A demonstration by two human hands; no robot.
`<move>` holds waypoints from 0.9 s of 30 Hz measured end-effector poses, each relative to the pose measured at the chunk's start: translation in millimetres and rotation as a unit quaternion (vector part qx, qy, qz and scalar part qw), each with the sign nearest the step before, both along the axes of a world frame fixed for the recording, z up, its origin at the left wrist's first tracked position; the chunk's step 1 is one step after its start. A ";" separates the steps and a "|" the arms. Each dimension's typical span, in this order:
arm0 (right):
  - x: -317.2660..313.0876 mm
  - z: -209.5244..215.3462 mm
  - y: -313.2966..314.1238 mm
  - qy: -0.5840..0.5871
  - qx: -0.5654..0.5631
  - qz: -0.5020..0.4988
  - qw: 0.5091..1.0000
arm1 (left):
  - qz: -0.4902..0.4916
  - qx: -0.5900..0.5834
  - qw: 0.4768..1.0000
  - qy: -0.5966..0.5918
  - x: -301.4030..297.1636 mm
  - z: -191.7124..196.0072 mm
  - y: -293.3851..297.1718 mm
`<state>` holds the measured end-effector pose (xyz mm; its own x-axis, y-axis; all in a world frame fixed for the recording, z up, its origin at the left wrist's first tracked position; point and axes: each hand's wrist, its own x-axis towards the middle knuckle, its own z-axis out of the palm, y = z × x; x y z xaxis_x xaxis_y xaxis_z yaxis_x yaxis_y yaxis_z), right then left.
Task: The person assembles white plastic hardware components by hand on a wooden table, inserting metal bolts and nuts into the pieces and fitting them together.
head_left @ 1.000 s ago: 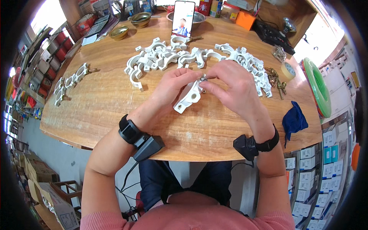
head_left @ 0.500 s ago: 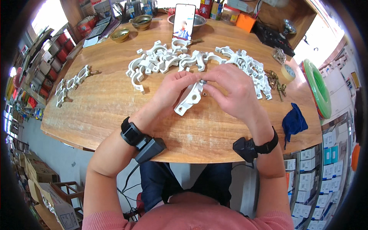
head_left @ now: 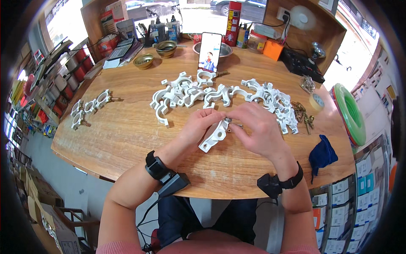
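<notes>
Above the front half of the table, my left hand [head_left: 198, 127] grips a white pipe clamp half [head_left: 215, 136], which slants down toward me. A metal screw head or nut [head_left: 228, 120] shows at the clamp's upper end. My right hand [head_left: 260, 130] closes around that end, its index finger over the metal piece and its thumb just below; the exact contact is partly hidden. A small nut [head_left: 229, 130] lies on the wood beside the clamp. Beyond my hands spreads a pile of loose white clamp halves [head_left: 192, 94], with smaller white pieces [head_left: 279, 103] at its right.
Several clamps with screws [head_left: 89, 106] lie at the table's left. Brass-coloured screws [head_left: 303, 116], a tape roll [head_left: 316, 102] and a blue cloth pouch [head_left: 323, 153] are on the right. A phone [head_left: 209, 51] stands behind the pile, near brass bowls [head_left: 165, 49].
The view has tilted up, so the table and my hands appear lower in the picture. My right thumb sits slightly farther from the index finger. Both hands stay at the clamp.
</notes>
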<state>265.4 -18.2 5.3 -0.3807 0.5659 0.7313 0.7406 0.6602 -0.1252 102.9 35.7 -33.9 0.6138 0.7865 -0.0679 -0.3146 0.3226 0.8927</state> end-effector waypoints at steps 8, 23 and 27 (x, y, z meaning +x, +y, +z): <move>-1.5 -4.2 4.3 0.038 -0.033 -0.007 0.999 | 0.013 0.001 1.000 -0.014 1.0 -1.9 -0.2; 1.2 -7.6 6.5 0.040 0.012 0.024 0.999 | -0.006 0.041 0.999 0.017 -4.3 -3.9 5.7; 3.3 -5.4 3.8 0.033 0.000 0.012 0.999 | 0.007 0.033 0.999 0.017 -2.9 0.0 3.5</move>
<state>268.7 -14.4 -0.1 -0.3454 0.5570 0.7553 0.7142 0.6781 -0.1734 100.0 39.2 -33.9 0.6012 0.7983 -0.0355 -0.2881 0.2579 0.9222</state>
